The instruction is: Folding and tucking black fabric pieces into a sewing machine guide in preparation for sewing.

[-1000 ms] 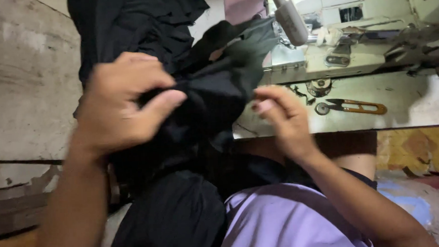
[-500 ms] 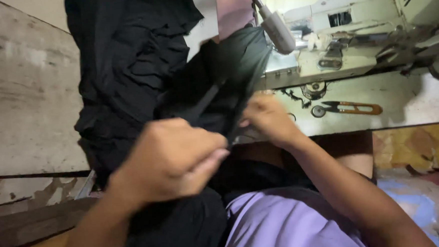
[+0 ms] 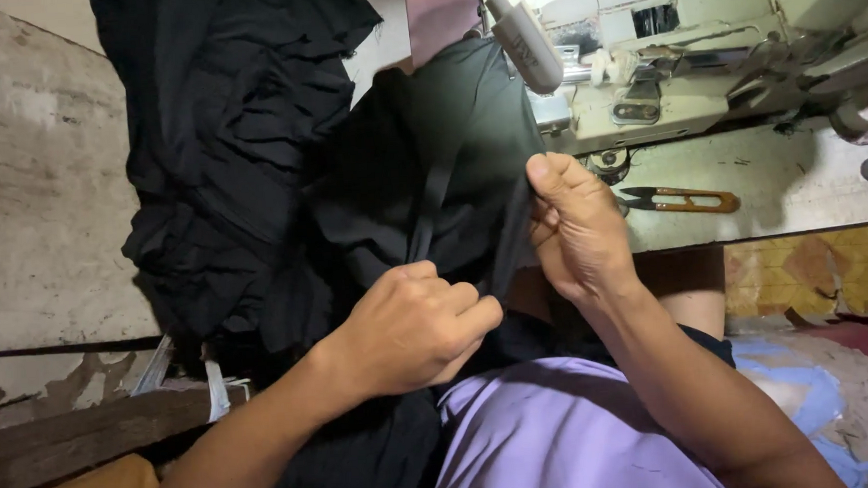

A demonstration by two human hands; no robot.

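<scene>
My left hand (image 3: 413,324) is closed in a fist around the lower edge of a black fabric piece (image 3: 430,175), low in the middle of the view. My right hand (image 3: 577,227) pinches the same fabric's right edge, thumb up, just in front of the sewing table's edge. The cloth is stretched between both hands, with a narrow black strip running down its middle. A big heap of black cloth (image 3: 231,146) hangs to the left.
A pale sewing machine (image 3: 701,42) with a small lamp (image 3: 522,36) stands on the worn table (image 3: 807,185) at the upper right. Orange-handled thread snips (image 3: 679,201) lie on the table. A grey wall is at left, wooden boards lower left.
My left hand has come down from the upper left to the lower middle and closed on the cloth's bottom edge. My right hand rose a little and now grips the right edge.
</scene>
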